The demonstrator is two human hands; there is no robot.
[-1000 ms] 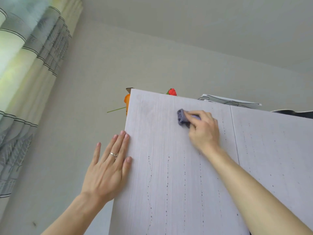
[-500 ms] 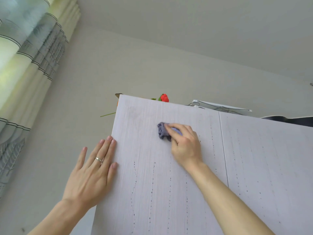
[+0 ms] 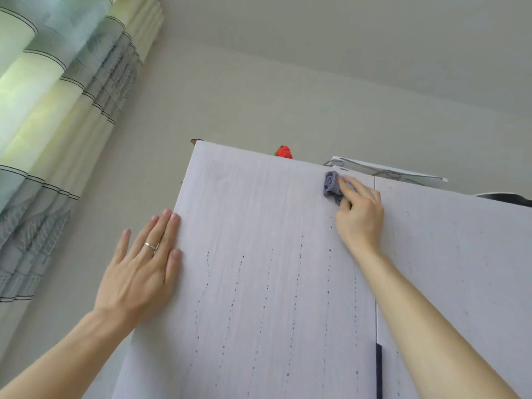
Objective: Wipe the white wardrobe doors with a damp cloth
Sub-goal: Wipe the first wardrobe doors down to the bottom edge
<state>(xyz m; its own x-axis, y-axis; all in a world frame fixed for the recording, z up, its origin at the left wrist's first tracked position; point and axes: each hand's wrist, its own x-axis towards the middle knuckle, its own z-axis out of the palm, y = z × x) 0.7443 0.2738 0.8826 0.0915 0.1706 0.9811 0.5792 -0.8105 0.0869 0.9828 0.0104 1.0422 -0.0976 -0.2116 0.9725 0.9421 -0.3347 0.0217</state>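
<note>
Wardrobe doors (image 3: pixel 288 326), seen from below and close up: two pale, faintly grained panels meeting at a vertical seam (image 3: pixel 374 283). The left door (image 3: pixel 244 226) fills the middle of the view and the right door (image 3: pixel 460 254) runs off the right side. Both carry vertical rows of small dark specks.

The cloth (image 3: pixel 331 185), a bunched grey-blue wad, lies against the left door near its top edge, just left of the seam. The right hand (image 3: pixel 359 217) grips it, the fingers curled over the wad and pressing it to the panel; the forearm crosses the seam lower down.

The left hand (image 3: pixel 141 269) is spread flat with straight fingers and holds nothing. It rests along the outer left edge of the left door, thumb and forefinger touching the panel. A silver ring (image 3: pixel 151 245) sits on one finger.

On top of the wardrobe are a red flower-like thing (image 3: pixel 284 152), a flat white item with thin wire over it (image 3: pixel 388 172) and, at far right, a dark thing (image 3: pixel 506 197) only partly in view. A banded green-and-grey curtain (image 3: pixel 43 110) hangs at left against the pale wall (image 3: pixel 230 96).
</note>
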